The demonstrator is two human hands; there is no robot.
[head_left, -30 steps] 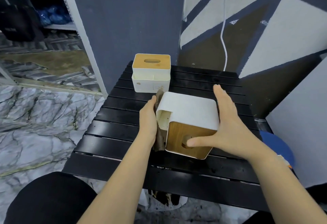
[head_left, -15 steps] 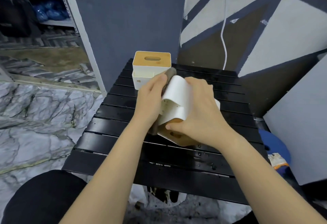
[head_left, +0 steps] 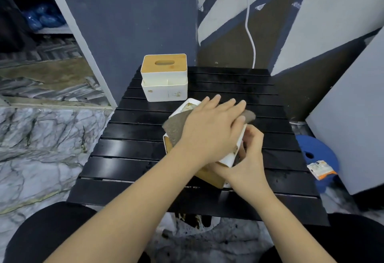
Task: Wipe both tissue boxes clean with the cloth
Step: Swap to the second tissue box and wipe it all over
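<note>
The left hand (head_left: 209, 125) is lying flat, fingers straight, pressing the cloth (head_left: 176, 127) onto the near box (head_left: 233, 154). The right hand (head_left: 247, 158) is gripping that tilted box at its right edge above the table (head_left: 128, 150). The far box (head_left: 164, 77) is standing upright near the back edge.

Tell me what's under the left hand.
Under the left hand lies the grey cloth, spread on the near tissue box. The box surface beneath hand and cloth is hidden.
</note>
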